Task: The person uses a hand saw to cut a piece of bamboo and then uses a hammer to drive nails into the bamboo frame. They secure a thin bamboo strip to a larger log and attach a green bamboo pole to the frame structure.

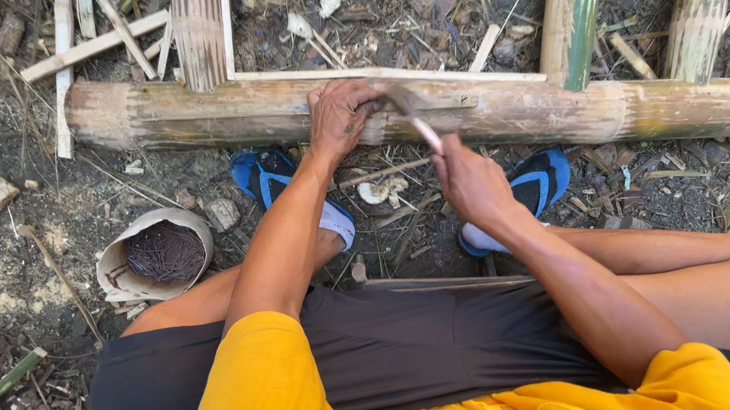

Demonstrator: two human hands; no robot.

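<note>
Bamboo pole (507,105), lying across the ground just beyond the squatting person's blue shoes, steadied from above by the left hand (340,117) clamped on it, so the right hand (471,181) gripping a hammer handle (419,125) strikes over it.

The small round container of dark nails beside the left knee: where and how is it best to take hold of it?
Probably grip the pale round container by its rim, coming from above: it stands upright with its mouth open upward, and its rim is exposed all around.
</note>
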